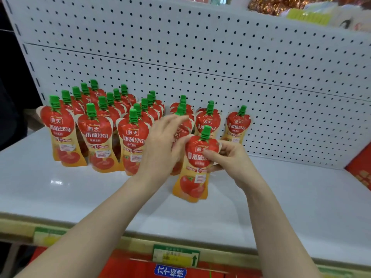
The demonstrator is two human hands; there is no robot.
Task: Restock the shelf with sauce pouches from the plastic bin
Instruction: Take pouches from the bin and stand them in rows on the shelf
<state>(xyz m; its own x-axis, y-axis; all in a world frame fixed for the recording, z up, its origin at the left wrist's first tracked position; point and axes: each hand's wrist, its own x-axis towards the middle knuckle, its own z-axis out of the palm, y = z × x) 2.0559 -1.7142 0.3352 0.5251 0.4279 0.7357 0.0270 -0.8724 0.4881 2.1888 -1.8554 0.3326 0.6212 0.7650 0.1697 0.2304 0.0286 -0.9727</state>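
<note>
red and orange sauce pouches with green screw caps fill the middle of the head view, standing on a glossy white shelf (pixel 60 189) backed by a white pegboard panel (pixel 200 57). at centre left three rows of pouches (pixel 94 125) run back toward the panel, the front ones upright and close side by side. right of centre a shorter row (pixel 181 109) stands partly hidden behind the left hand (pixel 160 149), whose fingers are spread and loosely curled, not clamped on anything that can be seen; whether the fingertips touch that row cannot be told. the right hand (pixel 228 157) pinches the held pouch (pixel 197 163) at its red upper part, thumb across the front and fingers behind; the pouch stands upright with its base on or just above the shelf, in front of another row (pixel 208 117). a single pouch (pixel 237 125) leans against the pegboard further right. at the lower edge a price label (pixel 176 255) sits on the shelf's front strip, with red cartons (pixel 361 169) at the right edge.
</note>
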